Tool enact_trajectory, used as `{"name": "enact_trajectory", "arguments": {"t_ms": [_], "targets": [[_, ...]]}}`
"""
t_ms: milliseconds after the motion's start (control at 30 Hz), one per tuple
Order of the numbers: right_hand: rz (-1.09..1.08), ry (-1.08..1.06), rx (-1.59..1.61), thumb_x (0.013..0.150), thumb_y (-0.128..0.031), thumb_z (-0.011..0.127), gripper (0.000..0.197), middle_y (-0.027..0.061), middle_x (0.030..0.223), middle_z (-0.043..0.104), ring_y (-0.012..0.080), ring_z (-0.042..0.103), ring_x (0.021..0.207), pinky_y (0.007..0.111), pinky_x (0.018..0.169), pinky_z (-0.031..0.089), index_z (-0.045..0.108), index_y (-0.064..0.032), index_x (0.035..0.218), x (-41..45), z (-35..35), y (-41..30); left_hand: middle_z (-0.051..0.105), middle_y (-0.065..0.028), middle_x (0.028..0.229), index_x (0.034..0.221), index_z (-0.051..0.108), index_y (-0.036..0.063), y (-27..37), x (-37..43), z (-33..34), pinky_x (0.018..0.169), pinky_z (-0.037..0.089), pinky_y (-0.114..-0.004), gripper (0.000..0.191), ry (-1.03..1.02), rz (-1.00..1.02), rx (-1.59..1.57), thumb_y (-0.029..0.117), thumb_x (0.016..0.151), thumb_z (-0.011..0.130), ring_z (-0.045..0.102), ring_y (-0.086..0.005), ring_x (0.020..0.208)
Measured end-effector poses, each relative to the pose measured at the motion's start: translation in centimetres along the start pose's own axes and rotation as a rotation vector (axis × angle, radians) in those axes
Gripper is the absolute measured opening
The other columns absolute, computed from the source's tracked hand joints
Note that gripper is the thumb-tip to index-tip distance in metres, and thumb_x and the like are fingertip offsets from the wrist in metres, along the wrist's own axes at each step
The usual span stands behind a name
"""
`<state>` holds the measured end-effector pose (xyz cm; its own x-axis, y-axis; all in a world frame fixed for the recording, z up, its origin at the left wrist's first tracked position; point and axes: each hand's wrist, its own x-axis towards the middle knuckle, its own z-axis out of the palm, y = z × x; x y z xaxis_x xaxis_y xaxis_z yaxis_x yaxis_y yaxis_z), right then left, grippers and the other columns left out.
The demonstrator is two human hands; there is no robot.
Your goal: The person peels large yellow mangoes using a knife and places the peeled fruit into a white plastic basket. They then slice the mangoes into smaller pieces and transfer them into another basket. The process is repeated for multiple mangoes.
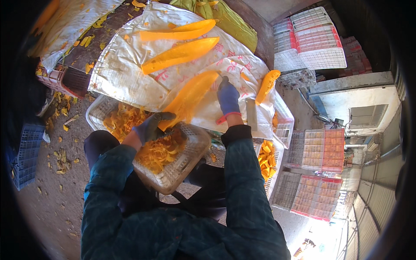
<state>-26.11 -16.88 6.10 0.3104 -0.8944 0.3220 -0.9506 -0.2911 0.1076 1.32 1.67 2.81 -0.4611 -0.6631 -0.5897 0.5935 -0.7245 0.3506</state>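
Observation:
My left hand [152,126], in a dark-palmed glove, grips the near end of a long orange pumpkin slab [191,92]. That slab slants up over a white woven sack [123,61], and part of it is blurred. My right hand [228,94], in a blue and grey glove with a pinkish-red band at the wrist, is at the slab's far tip. Something thin and dark shows at its fingertips; whether it is a tool is unclear. Below the left hand, a dirty white crate [198,139] holds stringy pumpkin pulp [162,154]. A flat metal blade [251,114] lies right of my right hand.
Two long pumpkin pieces [182,55] lie farther up the sack, and a shorter piece [267,87] sits at its right edge. Cut pumpkin chunks [267,159] fill a crate at right. Stacked crates [317,196] stand beyond. A blue crate [29,154] is at left.

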Motion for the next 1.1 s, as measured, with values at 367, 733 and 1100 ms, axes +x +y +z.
{"name": "enact_trajectory", "arguments": {"t_ms": [367,733,1100], "targets": [[-0.093,-0.125,0.198,0.097,-0.015,0.051,0.019,0.025,0.073,0.066,0.0437,0.066,0.071,0.053,0.063,0.053,0.055,-0.004,0.112,-3.1,-0.2,-2.4,0.064,0.0009,0.118,0.123,0.064,0.0169,-0.5,0.7,-1.6,0.084,0.059,-0.033,0.033,-0.065,0.04,-0.054,0.027,0.093,0.07,0.061,-0.0144,0.108],[-0.335,-0.217,-0.054,0.092,-0.007,0.051,0.018,0.0274,0.087,0.066,0.0378,0.066,0.064,0.049,0.055,0.051,0.058,0.003,0.106,-11.0,0.6,-4.1,0.065,0.001,0.126,0.125,0.064,0.0183,-1.2,0.5,-1.0,0.096,0.057,-0.043,0.028,-0.056,0.059,-0.02,0.029,0.099,0.06,0.061,-0.0204,0.12],[-0.376,-0.021,0.49,0.098,-0.013,0.051,0.026,0.0184,0.071,0.064,0.0384,0.067,0.065,0.047,0.055,0.053,0.051,-0.0004,0.121,-14.1,-4.3,-7.5,0.067,-0.0043,0.114,0.124,0.061,0.0108,-1.1,0.2,-0.9,0.082,0.06,-0.032,0.035,-0.136,0.075,-0.133,0.025,0.094,0.069,0.066,-0.0167,0.1]]}}
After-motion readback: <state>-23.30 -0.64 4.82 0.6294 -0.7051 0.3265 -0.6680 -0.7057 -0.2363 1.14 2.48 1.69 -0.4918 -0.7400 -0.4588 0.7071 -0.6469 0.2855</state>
